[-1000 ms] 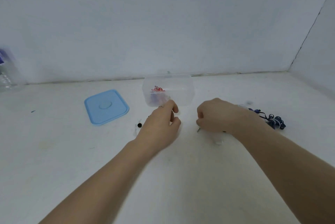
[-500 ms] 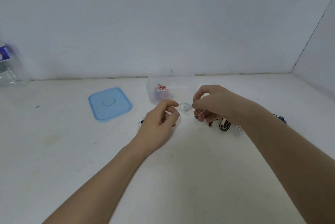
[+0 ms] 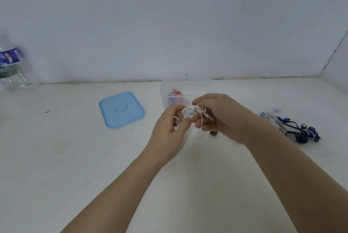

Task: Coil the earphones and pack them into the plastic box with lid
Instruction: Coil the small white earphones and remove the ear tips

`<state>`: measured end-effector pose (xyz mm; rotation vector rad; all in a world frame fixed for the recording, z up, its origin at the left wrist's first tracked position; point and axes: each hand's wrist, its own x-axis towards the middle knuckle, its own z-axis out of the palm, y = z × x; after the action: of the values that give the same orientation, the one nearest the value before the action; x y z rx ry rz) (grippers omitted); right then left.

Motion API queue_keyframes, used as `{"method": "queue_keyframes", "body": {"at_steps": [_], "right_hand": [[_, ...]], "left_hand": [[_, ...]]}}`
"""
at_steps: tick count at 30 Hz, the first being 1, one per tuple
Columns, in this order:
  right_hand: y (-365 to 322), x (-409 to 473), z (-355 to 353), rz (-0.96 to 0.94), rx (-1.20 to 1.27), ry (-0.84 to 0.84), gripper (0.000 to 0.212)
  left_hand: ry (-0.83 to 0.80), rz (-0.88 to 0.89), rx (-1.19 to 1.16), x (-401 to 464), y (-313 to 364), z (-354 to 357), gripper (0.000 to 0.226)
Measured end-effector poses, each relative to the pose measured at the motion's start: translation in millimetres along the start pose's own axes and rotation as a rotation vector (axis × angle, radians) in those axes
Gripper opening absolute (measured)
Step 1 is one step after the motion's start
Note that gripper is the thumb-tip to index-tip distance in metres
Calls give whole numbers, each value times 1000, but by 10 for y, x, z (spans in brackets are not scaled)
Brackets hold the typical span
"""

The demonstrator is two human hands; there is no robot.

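**White earphones being coiled in mid-frame**

The white table is filling the lower frame. Left of centre, the blue lid is lying off, leaving the clear plastic box behind the hands open for packing. The right hand is pinching the white earphones bundle, apparently to keep the loops gathered, while the left hand is pinching its trailing cord. Dark blue earphones are waiting at right.

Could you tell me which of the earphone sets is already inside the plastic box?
The red-and-white earphones lie inside the clear plastic box. The white earphones are held between both hands, and the dark blue earphones lie on the table at the right.
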<state>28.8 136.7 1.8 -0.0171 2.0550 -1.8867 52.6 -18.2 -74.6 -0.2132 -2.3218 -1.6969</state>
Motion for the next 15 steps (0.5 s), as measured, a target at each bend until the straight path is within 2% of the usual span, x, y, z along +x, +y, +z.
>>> {"method": "queue_keyframes", "body": {"at_steps": [4,6,8,12,15], "right_hand": [[83,29,4,-19,223,-60,25],[143,51,5,-25,347,-82,27],[216,62,10,-28,454,-107,28],[352,107,10,-12,667,-116,29],[416,157,-32,-27,719,-89,34]], "left_hand": [[60,-86,-221,17,43,-73,28],[43,-113,-293,11,69,-93,26],[-5,-124,-305,-6,82,-90,22],[-120,-116,-302,-48,82,-50,36],[-108,-67,-194,-58,83,-17,30]]}}
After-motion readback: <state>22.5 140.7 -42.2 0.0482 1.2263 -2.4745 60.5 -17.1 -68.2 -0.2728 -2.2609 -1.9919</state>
